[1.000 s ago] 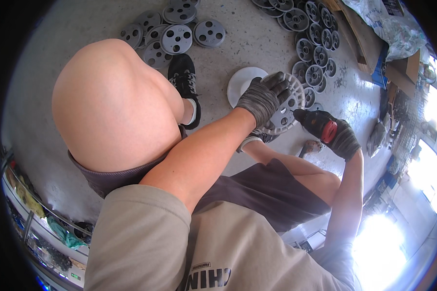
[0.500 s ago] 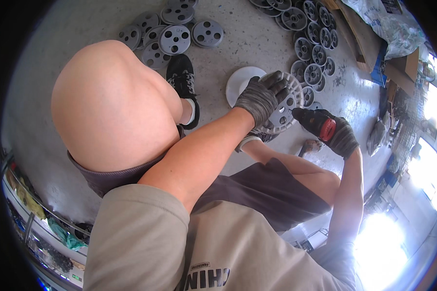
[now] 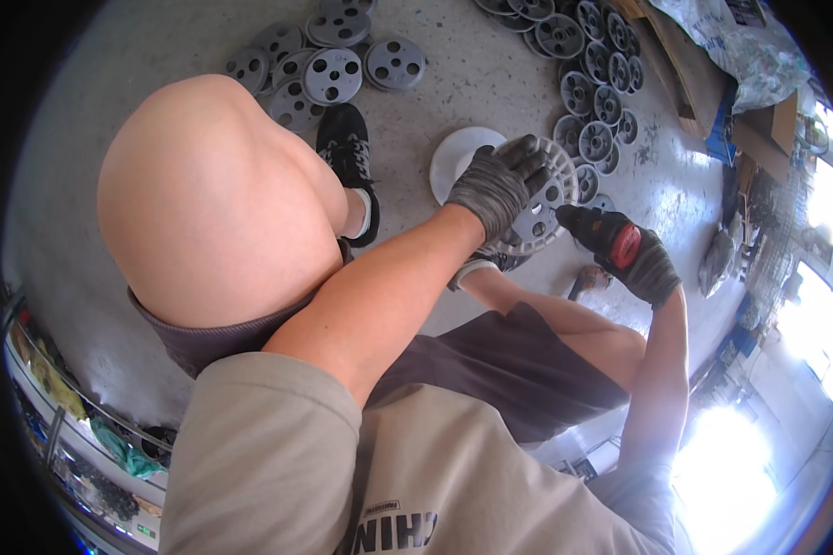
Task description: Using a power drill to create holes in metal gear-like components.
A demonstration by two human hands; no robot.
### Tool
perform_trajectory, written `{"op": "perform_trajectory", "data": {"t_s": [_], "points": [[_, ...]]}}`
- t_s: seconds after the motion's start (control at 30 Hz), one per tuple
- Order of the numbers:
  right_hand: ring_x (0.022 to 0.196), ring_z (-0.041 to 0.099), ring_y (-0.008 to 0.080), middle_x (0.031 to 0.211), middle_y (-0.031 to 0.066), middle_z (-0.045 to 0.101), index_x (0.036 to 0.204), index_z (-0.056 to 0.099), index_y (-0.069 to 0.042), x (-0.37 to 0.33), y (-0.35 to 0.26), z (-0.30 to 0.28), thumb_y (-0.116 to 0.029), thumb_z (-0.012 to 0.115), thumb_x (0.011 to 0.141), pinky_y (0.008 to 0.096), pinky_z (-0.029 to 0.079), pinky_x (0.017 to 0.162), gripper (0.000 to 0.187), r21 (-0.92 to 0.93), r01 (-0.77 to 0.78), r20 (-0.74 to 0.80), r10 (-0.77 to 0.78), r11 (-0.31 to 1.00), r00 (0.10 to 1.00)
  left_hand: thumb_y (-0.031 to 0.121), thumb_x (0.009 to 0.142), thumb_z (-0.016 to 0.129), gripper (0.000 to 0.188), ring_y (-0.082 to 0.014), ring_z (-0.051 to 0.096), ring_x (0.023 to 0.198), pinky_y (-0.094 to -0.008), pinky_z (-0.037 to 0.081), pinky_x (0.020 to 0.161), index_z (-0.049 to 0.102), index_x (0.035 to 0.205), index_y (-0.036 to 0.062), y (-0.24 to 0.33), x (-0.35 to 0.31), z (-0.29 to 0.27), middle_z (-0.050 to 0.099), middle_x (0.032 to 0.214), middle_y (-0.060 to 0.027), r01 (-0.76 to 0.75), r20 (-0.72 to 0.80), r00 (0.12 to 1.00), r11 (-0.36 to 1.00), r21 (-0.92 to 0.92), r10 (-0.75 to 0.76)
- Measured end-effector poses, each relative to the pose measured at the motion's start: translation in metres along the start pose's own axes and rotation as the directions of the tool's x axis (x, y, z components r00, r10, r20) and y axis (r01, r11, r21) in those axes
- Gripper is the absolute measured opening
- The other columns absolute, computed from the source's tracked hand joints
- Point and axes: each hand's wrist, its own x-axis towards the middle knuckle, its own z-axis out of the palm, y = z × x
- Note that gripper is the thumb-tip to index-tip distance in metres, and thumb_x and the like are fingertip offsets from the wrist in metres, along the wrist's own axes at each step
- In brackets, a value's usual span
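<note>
My left hand (image 3: 498,191), in a dark grey work glove, lies across the top of a pale grey wheel (image 3: 537,225), fingers bent over its face. The wheel has a ribbed rim and round holes; it overlaps a white round disc (image 3: 452,168) beside it. My gloved right hand (image 3: 655,270) is wrapped round a black and red power drill (image 3: 590,225). The drill's nose points left at the wheel's face, near its right edge. Whether the bit touches the wheel I cannot tell. Part of the wheel is hidden under my left hand.
Grey discs with round holes (image 3: 333,76) lie piled beyond my left shoe (image 3: 344,139). Several spoked grey wheels (image 3: 596,141) stand in rows at the far right. Plastic wrapping (image 3: 770,65) and cardboard (image 3: 766,139) lie past them. A small brownish object (image 3: 590,279) sits near my right leg.
The right hand and drill have shifted very slightly to the left. My left hand and the wheel look unmoved.
</note>
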Motion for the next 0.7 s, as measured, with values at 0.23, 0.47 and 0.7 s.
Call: {"op": "perform_trajectory", "data": {"t_s": [0.23, 0.47, 0.7], "points": [[0.102, 0.070, 0.0187, 0.119, 0.0088, 0.075, 0.133, 0.066, -0.003, -0.007, 0.002, 0.016, -0.014, 0.084, 0.085, 0.0353, 0.057, 0.098, 0.052, 0.204, -0.296, 0.053, 0.291, 0.933, 0.955, 0.059, 0.066, 0.088, 0.119, -0.0281, 0.019, 0.164, -0.0543, 0.037, 0.120, 0.036, 0.166, 0.0236, 0.002, -0.001, -0.001, 0.027, 0.176, -0.0041, 0.003, 0.006, 1.000, 1.000, 0.001, -0.003], [0.097, 0.069, 0.0171, 0.115, 0.0074, 0.076, 0.135, 0.064, -0.002, -0.017, -0.008, 0.026, -0.014, 0.084, 0.084, 0.0357, 0.059, 0.093, 0.056, 0.386, -0.347, 0.033, 0.363, 0.855, 0.931, 0.059, 0.066, 0.089, 0.120, -0.0279, 0.018, 0.164, -0.0542, 0.036, 0.120, 0.034, 0.167, 0.0238, 0.003, 0.000, 0.001, 0.026, 0.177, -0.0040, 0.004, -0.002, 1.000, 1.000, 0.000, -0.004], [0.101, 0.068, 0.0165, 0.119, 0.0074, 0.075, 0.137, 0.062, 0.000, -0.018, -0.020, 0.029, -0.013, 0.082, 0.085, 0.0348, 0.059, 0.093, 0.056, 0.455, -0.309, -0.005, 0.350, 0.835, 0.937, 0.057, 0.065, 0.089, 0.118, -0.0287, 0.018, 0.164, -0.0555, 0.035, 0.121, 0.036, 0.166, 0.0231, 0.000, 0.003, 0.012, 0.024, 0.177, -0.0049, 0.009, -0.036, 0.999, 1.000, 0.013, -0.008]]}}
